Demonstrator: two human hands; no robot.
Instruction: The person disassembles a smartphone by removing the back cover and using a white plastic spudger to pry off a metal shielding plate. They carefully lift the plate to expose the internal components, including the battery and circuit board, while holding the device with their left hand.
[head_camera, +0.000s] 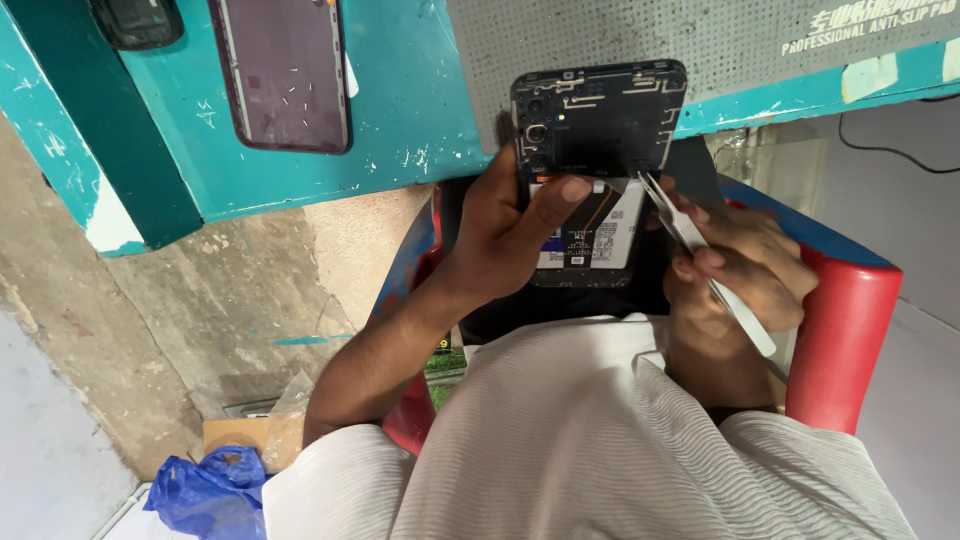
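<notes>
My left hand (510, 235) grips an opened smartphone (598, 120) with its back cover off, black inner frame and white battery (600, 235) exposed; my thumb lies across the battery's top edge. My right hand (745, 265) holds silver tweezers (690, 232), their tips touching the phone's right side near the battery's upper corner. The phone is held just in front of the teal table's edge, above my lap.
A teal table (400, 90) carries a phone back cover (285, 70), a dark object (135, 20) and a grey perforated anti-slip mat (720, 35). I sit on a red and blue plastic chair (845, 330). A blue plastic bag (205, 495) and cardboard (235, 435) lie on the floor.
</notes>
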